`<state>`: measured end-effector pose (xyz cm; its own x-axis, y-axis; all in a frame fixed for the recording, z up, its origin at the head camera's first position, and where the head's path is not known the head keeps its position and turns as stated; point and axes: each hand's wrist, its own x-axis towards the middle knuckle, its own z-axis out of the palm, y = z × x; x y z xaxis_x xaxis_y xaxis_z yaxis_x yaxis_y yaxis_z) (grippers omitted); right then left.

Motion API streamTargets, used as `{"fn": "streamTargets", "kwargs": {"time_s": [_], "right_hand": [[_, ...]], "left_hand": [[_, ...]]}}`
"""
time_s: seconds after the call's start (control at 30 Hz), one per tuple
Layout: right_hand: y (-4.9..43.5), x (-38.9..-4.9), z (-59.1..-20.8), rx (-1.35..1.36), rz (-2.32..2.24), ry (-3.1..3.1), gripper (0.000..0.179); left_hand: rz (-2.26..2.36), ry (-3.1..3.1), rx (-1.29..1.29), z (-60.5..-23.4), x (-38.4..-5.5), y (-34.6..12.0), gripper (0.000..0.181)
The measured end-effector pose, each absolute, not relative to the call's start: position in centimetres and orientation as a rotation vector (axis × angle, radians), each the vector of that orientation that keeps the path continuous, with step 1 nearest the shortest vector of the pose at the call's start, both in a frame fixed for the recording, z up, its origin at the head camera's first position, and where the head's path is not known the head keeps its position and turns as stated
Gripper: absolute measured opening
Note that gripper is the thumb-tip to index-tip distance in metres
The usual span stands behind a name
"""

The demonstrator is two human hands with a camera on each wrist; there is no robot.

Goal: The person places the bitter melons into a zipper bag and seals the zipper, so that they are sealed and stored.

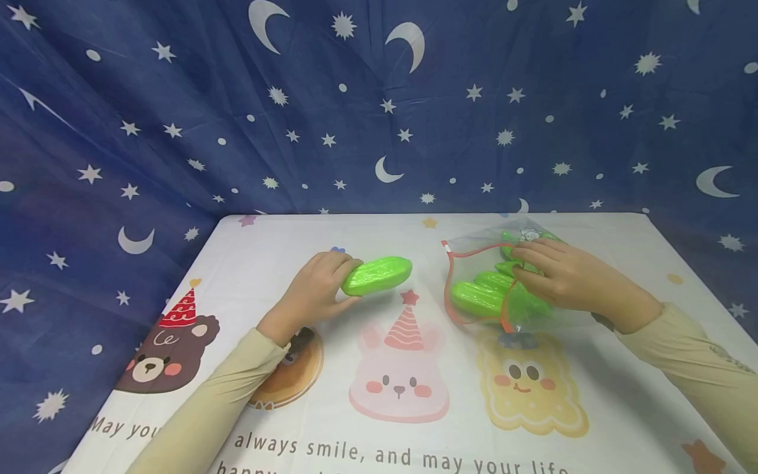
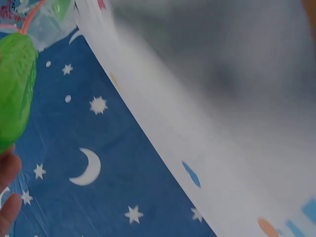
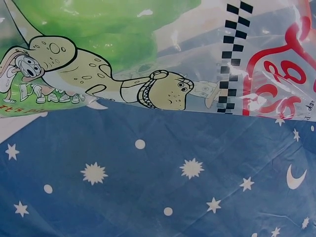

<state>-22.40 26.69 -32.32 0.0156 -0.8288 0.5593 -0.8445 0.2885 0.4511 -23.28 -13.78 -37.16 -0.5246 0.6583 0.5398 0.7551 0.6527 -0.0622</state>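
My left hand grips a bright green plastic cucumber by one end, above the table left of the bag. The left wrist view shows the same cucumber at the left edge, with fingertips below it. My right hand pinches a clear zip bag with a red-orange zip strip, its mouth gaping toward the left hand. Inside lie several green cucumbers. In the right wrist view the bag's printed side shows a cartoon dinosaur and checkered strip; the right hand is out of that view.
A white tablecloth printed with cartoon animals and lettering covers the table. Behind and to the left hangs a dark blue curtain with white moons and stars. The table's far edge runs just behind the bag.
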Motion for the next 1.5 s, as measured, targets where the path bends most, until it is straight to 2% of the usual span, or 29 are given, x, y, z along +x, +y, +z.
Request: {"fn": "streamTargets", "kwargs": {"time_s": [0.87,1.5], "right_hand": [[26.5,-22.3,-32.3,1.517,0.014,-1.790,0.037],[26.5,-22.5,-32.6,1.549,0.001,-1.783,0.040]], "left_hand": [[-0.320,-2.347,-1.440,-38.0,-22.6,-7.9,0.043],[-0.275,-2.427,-1.454,-38.2,-23.6,-6.0,0.042]]}}
